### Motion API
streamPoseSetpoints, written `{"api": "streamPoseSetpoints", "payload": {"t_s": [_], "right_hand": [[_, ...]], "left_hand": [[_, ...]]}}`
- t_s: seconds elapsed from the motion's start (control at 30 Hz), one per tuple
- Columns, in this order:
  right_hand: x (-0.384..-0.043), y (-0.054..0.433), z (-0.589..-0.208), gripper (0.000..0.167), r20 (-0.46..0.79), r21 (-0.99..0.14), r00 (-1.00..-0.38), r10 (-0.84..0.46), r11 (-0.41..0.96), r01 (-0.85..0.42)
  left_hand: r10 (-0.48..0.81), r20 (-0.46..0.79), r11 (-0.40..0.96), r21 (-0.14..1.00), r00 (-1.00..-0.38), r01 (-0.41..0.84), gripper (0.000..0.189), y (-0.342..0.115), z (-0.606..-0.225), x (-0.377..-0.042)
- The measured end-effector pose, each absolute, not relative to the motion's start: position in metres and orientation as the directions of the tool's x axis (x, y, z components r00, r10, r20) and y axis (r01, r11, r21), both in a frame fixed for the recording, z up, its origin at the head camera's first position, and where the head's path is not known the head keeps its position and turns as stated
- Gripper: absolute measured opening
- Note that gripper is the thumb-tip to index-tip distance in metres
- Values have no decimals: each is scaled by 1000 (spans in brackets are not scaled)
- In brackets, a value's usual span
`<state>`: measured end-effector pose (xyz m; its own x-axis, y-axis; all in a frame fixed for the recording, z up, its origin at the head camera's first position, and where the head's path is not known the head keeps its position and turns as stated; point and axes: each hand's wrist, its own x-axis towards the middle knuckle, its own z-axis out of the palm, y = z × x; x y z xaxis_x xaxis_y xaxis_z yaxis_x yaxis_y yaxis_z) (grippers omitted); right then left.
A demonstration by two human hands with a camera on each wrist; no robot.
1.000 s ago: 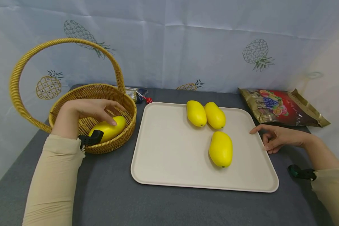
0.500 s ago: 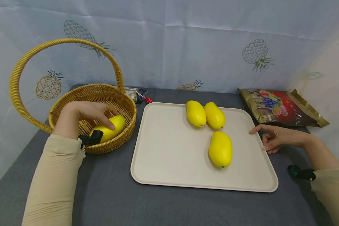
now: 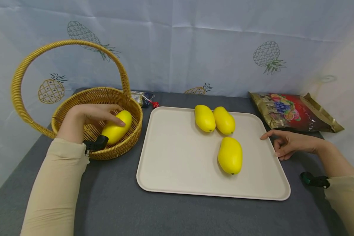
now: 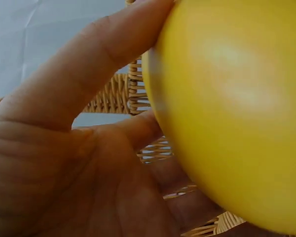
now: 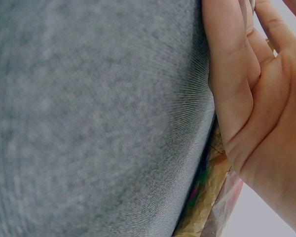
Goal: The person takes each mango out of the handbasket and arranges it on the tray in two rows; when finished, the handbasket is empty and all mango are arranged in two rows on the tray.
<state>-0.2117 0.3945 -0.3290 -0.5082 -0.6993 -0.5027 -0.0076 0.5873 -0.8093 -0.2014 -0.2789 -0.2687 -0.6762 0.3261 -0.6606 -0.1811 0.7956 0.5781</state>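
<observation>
Inside the wicker basket (image 3: pixel 137 129), my left hand (image 3: pixel 97 114) grips a yellow mango (image 3: pixel 116 131). The left wrist view has this mango (image 4: pixel 227 113) large, with the thumb (image 4: pixel 98 54) on its near side and the other fingers partly hidden behind it. On the beige tray (image 3: pixel 177 157) lie two mangoes side by side, a left one (image 3: pixel 205 118) and a right one (image 3: pixel 225 121), plus a nearer mango (image 3: pixel 230 155). My right hand (image 3: pixel 295 143) holds the tray's right rim, index finger reaching over the edge, thumb at the rim, other fingers curled.
The basket's tall arched handle (image 3: pixel 16 82) rises over the left forearm. A gold and red fruit-printed bag (image 3: pixel 295 111) lies behind the right hand. A small packet (image 3: pixel 138 97) and a red lollipop (image 3: pixel 155 105) sit between basket and tray. A patterned curtain (image 3: pixel 177 49) hangs behind.
My left hand's grip on the basket mango has settled, with the thumb further over it. The mango has turned more upright and shifted slightly towards the back. The right hand and tray stay put.
</observation>
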Motion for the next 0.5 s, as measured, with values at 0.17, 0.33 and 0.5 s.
{"api": "streamPoseSetpoints", "payload": {"t_s": [0.17, 0.33, 0.5], "right_hand": [[-211, 395, -329, 53, -505, -800, -527, -684, 600, -11], [-210, 394, -329, 53, -515, -787, -536, -669, 616, -12], [-211, 395, -329, 53, -518, -785, -533, -669, 619, -14]], "left_hand": [[300, -672, 769, 590, -677, -246, 91, -278, -271, -202], [284, -667, 770, 587, -689, -251, 93, -278, -270, -201], [274, -626, 749, 615, -730, -247, 89, -279, -268, -201]]}}
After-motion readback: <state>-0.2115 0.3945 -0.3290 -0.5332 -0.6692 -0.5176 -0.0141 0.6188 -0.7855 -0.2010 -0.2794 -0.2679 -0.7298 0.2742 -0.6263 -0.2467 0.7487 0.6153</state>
